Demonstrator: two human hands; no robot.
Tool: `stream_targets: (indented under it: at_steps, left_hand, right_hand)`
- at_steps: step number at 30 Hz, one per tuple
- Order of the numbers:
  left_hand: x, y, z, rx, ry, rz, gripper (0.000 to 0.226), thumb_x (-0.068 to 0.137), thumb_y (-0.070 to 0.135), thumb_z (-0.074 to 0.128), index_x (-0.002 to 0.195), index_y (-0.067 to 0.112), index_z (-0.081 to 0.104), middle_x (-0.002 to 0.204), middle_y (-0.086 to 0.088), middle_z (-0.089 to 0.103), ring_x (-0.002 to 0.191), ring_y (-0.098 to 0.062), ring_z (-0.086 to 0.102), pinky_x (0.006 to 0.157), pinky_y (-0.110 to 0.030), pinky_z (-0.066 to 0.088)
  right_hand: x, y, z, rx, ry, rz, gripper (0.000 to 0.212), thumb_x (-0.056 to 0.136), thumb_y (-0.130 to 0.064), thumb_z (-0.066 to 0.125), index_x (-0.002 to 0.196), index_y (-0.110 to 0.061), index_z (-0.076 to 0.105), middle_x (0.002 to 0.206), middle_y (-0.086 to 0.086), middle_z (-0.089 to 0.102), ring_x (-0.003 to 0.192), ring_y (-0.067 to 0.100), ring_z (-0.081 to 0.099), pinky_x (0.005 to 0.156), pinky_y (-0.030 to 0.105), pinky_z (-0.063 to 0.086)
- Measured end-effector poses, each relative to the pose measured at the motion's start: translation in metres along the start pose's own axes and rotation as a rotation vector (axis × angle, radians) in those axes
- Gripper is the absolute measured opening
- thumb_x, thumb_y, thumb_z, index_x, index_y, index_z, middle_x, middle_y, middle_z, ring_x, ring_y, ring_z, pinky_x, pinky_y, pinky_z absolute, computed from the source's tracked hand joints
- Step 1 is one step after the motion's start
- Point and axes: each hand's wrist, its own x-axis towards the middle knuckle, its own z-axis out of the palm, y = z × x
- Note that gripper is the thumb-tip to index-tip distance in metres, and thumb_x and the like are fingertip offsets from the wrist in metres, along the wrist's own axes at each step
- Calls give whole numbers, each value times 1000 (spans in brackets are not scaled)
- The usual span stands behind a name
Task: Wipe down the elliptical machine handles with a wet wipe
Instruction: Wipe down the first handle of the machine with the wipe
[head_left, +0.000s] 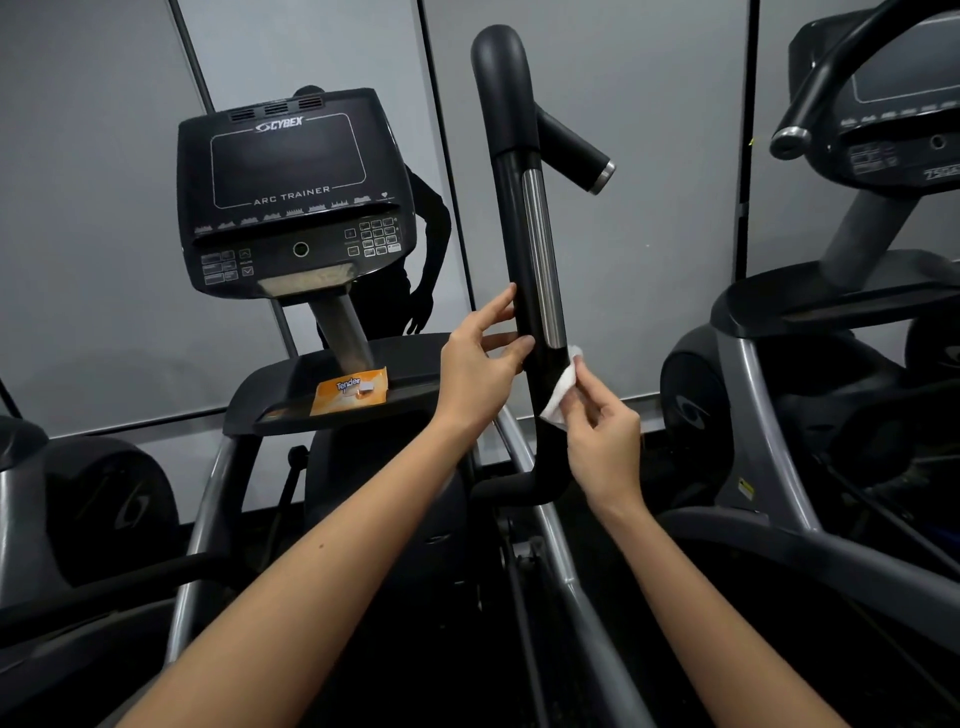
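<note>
Where the console (291, 192) faces the camera, white lettering reads "CYBEX" at the top and "ARC TRAINER" under the dark screen; the button legends lower down are too small to read. On the ledge (415, 395) below it lies an orange packet (350, 396), word "Tender" legible, the rest of its print blurred. Neighbouring machine (883, 156) at right: a label starting "750", cut by the frame edge. A yellow sticker (746, 488) on its grey frame, text not legible. A dark shape behind the console is partly hidden by it and hard to make out. The handle (511, 249) stands upright in mid-frame, black, with a silver strip (543, 260) down its right face; its lower bend runs off into shadow. Left hand (478, 369): fingers nearly straight and loosely spread, fingertips and thumb resting on the handle's left edge, level with the lower part of the strip; whether any finger reaches behind the handle cannot be told. Right hand (602, 441): thumb and fingertips pinch a white wet wipe (561, 392), which is crumpled and lies against the handle's right side, just below the strip's end. Part of the wipe is covered by the fingers. Both forearms bare, entering from the bottom edge.
</note>
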Motion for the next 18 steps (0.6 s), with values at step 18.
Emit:
stream_targets:
  at_steps: [18]
  left_hand:
    - [1, 1, -1, -19, -5, -11, 57, 85, -2, 60, 136, 20, 44, 124, -8, 59, 100, -24, 65, 80, -33, 58]
  right_hand:
    - [61, -44, 30, -117, 100, -151, 30, 95, -11, 50, 124, -6, 58, 110, -1, 66, 98, 7, 61, 87, 17, 48]
